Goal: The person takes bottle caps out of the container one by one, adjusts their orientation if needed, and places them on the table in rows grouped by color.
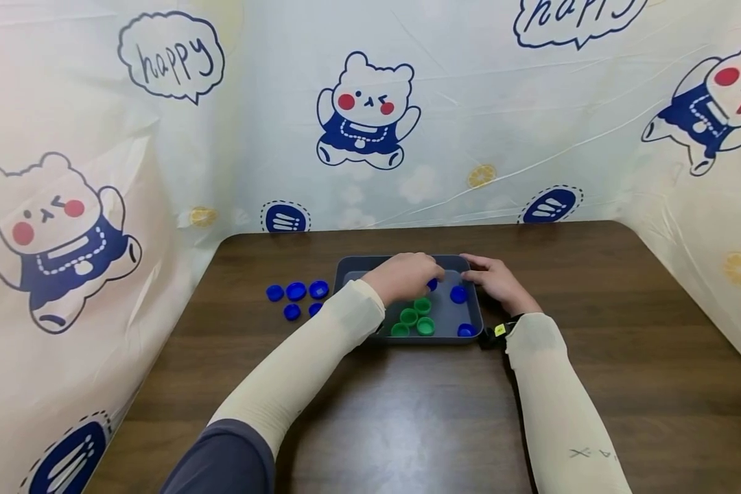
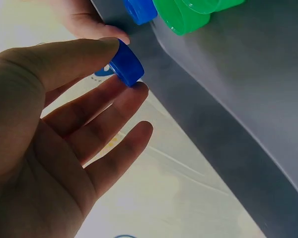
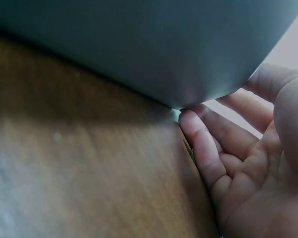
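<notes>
My left hand (image 1: 401,276) pinches a blue bottle cap (image 2: 127,64) between thumb and fingers, over the grey tray (image 1: 446,317). In the left wrist view its other fingers reach out loosely near the tray's rim. My right hand (image 1: 500,280) grips the tray's far right corner, the thumb at the rim and the fingers against the outside wall, close to the tabletop in the right wrist view. Several green caps (image 1: 409,317) lie in the tray's near part. Two more blue caps, one in the middle right (image 1: 459,294) and one near the front, lie beside them.
Several blue caps (image 1: 296,291) lie on the brown wooden table (image 1: 407,412) left of the tray, one partly hidden by the left sleeve (image 1: 321,357). A black strap device (image 1: 494,336) sits at the right wrist. A printed curtain (image 1: 444,137) surrounds the table's back and sides.
</notes>
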Available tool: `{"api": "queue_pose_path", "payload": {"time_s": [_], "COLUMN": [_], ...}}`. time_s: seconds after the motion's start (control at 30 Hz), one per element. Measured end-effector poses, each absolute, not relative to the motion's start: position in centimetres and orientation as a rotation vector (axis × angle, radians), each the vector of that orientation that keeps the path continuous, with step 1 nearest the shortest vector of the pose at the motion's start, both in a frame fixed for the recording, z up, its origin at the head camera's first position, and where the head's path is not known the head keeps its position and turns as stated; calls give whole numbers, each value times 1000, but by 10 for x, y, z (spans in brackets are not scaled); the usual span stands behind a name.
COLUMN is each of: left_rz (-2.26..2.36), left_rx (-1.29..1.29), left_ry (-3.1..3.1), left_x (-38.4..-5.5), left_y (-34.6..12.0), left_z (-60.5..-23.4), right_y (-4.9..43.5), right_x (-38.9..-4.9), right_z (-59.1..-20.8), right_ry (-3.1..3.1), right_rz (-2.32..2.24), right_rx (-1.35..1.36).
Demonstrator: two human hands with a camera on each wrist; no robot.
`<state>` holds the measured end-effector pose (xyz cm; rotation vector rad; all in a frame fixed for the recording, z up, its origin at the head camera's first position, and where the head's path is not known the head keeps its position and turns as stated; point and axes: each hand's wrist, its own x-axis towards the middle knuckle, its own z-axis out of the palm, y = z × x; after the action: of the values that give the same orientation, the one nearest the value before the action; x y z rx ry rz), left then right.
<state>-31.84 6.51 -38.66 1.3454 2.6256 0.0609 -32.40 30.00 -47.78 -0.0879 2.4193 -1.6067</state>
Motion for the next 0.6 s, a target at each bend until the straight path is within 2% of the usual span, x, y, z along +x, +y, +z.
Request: {"api": "queue_pose_path", "payload": {"time_s": [0.6], "left_rz": [161], "left_rx": [1247], "left_ry": [2709], "left_x": [-307], "left_y": [32], "left_z": [-381], "right_y": [299], "right_x": [-322], "right_z": [-475], "right_ry": [2416], "right_rz": [-1586], "right_rx": [-93]}}
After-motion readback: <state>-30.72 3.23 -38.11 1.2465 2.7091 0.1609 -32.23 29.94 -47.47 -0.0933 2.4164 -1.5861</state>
